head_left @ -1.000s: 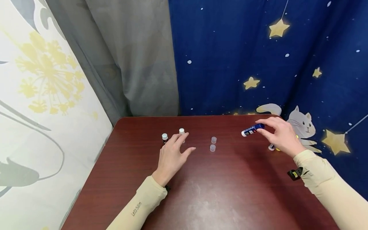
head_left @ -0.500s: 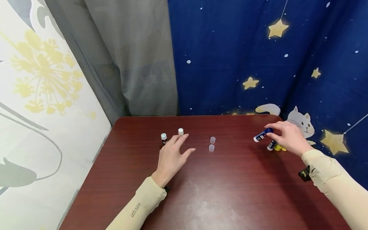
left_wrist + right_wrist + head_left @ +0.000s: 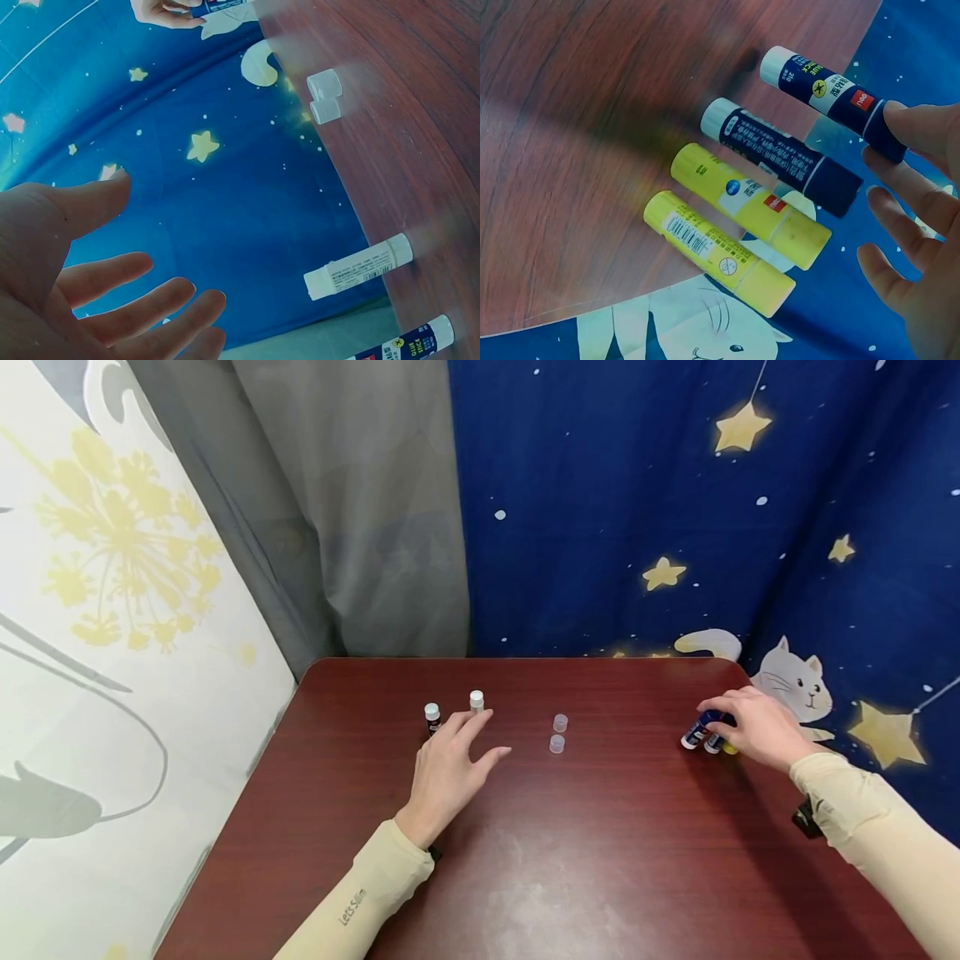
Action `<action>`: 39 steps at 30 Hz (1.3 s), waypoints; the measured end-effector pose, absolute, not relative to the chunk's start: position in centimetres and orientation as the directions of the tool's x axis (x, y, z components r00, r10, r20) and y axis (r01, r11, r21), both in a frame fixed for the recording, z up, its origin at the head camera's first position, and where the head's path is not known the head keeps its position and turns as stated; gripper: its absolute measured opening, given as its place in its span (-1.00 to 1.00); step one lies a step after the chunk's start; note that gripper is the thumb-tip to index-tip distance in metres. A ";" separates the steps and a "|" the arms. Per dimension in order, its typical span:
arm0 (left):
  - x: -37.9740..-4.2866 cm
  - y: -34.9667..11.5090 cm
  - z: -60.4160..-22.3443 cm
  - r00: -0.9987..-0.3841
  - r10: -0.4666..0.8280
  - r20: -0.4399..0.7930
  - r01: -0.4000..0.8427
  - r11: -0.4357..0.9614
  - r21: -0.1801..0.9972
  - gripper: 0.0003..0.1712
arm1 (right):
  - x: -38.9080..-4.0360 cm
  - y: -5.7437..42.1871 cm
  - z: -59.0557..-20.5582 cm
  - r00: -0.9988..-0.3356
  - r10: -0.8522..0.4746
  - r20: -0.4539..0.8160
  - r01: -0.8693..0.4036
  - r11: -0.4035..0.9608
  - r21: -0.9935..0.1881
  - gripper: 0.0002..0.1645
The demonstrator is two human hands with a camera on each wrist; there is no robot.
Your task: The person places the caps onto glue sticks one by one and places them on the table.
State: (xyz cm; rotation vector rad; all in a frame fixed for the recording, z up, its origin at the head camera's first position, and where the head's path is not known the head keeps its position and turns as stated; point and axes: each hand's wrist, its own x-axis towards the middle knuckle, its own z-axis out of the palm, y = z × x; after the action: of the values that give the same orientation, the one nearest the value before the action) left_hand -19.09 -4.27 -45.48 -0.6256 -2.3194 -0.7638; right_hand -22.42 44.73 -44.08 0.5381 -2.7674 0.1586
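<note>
Your right hand (image 3: 761,732) pinches the blue glue stick (image 3: 826,96) near-parallel beside its navy neighbour (image 3: 780,156), your spread left hand (image 3: 446,771) well apart.

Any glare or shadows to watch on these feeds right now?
Head: pale glare on the near tabletop, a shadow beside the right sleeve; left wrist: bluish cast, left hand dim; right wrist: dark shadow across the tabletop, but the pinched blue glue stick looks fairly sharp.

My right hand (image 3: 761,731) pinches a blue, white-ended cylindrical tube (image 3: 698,730); two small translucent round cups (image 3: 557,744) lie between it and my left hand (image 3: 448,768).
</note>
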 end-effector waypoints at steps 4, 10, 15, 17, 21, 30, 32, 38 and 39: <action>-19.2 -4.3 -45.7 -0.709 0.237 0.665 0.585 0.723 0.366 -0.32 | -22.5 45.1 -44.1 -0.886 -0.350 0.304 -0.382 0.923 -0.052 -0.61; -19.3 -4.3 -45.8 -0.716 0.246 0.653 0.591 0.711 0.380 -0.32 | -22.9 45.4 -44.2 -0.885 -0.364 0.290 -0.391 0.920 -0.038 -0.62; -19.4 -4.3 -45.6 -0.720 0.250 0.647 0.590 0.711 0.382 -0.33 | -23.1 45.3 -44.2 -0.876 -0.380 0.297 -0.403 0.915 -0.017 -0.62; -19.5 -4.2 -45.7 -0.720 0.251 0.646 0.590 0.712 0.380 -0.34 | -23.1 45.2 -44.2 -0.875 -0.381 0.297 -0.403 0.915 -0.012 -0.62; -19.7 -4.2 -45.8 -0.715 0.250 0.653 0.593 0.711 0.377 -0.34 | -23.2 45.3 -44.4 -0.877 -0.377 0.297 -0.396 0.918 -0.007 -0.61; -19.6 -4.1 -45.7 -0.733 0.260 0.628 0.586 0.711 0.389 -0.33 | -23.5 45.4 -44.3 -0.882 -0.380 0.279 -0.396 0.918 -0.001 -0.62; -19.6 -4.0 -45.8 -0.736 0.261 0.625 0.584 0.712 0.390 -0.33 | -23.6 45.5 -44.4 -0.881 -0.383 0.279 -0.398 0.917 0.001 -0.61; -19.7 -4.0 -45.9 -0.724 0.261 0.638 0.593 0.708 0.383 -0.33 | -23.7 45.3 -44.4 -0.893 -0.376 0.246 -0.390 0.921 -0.009 -0.59; -19.7 -4.0 -45.9 -0.724 0.262 0.638 0.593 0.709 0.382 -0.33 | -23.6 45.2 -44.4 -0.898 -0.370 0.237 -0.385 0.923 -0.016 -0.59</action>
State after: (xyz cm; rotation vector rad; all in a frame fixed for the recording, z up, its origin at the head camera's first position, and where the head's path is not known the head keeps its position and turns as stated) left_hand -19.71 -3.99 -45.89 -0.6507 -2.3595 -0.7892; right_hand -23.59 45.20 -44.41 0.5679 -2.8523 0.0910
